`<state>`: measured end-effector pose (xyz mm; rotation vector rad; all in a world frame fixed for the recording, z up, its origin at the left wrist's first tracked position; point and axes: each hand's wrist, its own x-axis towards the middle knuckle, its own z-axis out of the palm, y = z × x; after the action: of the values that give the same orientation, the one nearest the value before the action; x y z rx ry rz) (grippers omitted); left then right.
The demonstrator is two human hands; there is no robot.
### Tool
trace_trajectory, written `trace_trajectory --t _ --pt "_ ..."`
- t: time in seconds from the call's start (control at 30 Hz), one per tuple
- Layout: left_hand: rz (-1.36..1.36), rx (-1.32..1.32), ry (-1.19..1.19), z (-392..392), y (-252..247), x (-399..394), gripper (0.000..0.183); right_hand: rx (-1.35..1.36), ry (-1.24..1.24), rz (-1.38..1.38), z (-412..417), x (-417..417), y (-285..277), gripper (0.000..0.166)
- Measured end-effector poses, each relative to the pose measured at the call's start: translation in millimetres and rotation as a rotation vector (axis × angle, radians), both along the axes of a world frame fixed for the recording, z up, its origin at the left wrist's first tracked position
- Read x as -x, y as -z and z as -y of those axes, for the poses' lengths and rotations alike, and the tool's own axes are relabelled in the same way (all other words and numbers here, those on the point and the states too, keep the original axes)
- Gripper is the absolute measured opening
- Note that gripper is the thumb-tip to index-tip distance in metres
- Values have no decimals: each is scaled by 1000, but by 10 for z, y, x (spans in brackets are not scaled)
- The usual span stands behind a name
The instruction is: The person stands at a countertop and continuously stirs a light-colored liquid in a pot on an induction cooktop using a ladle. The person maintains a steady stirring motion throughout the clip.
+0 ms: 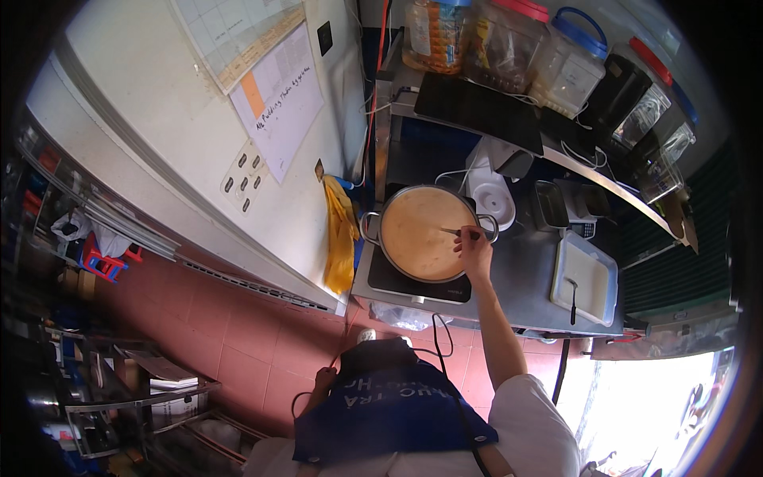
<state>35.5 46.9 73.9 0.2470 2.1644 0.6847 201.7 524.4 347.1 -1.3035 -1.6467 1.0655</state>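
Observation:
A wide metal pot (368,229) with two loop handles stands on a black induction cooktop (417,291). Pale orange-brown liquid (417,238) fills much of it, with a few faint streaks on its surface. My right hand (472,253) is over the pot's right side, gripping the dark handle of a utensil (450,231). The utensil's working end is in the liquid, so its kind cannot be told. Beside my blue apron (381,411), my left hand (325,378) hangs low with its fingers curled; whether it holds anything is unclear.
Right of the pot are a white appliance with a round base (493,206), metal containers (549,206) and a plastic tub of whitish contents (587,274) with a spoon (573,301). Lidded jars (506,45) line the shelf above. A yellow cloth (338,238) hangs by the white refrigerator (179,137).

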Motion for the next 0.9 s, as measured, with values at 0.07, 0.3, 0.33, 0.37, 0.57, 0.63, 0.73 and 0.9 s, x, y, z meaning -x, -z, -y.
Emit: trace_trajectory --t 0.07,0.3,0.33,0.37,0.57,0.63,0.73,0.9 --pt "56 -2 11 -34 -74 31 46 16 -78 -33 127 82 13 27" --pt "10 -17 -22 -87 -59 -11 41 19 -91 54 141 -4 -121 28" --pt "-4 -9 -13 -58 -11 -13 41 0 -66 100 85 -59 -119 29" --pt "-17 -1 -4 -21 33 -9 41 -19 -42 146 42 -92 -121 30" --pt "8 16 -7 18 54 -15 42 -94 38 -1 -103 22 62 29" --pt "32 2 -21 -3 -51 -29 42 -93 -19 -29 -92 165 89 28" --pt "30 -13 -22 -15 -58 -26 42 -114 -118 -20 1 379 50 24" --pt "24 -6 -17 -13 -16 -33 42 -97 -238 -71 206 492 45 20"
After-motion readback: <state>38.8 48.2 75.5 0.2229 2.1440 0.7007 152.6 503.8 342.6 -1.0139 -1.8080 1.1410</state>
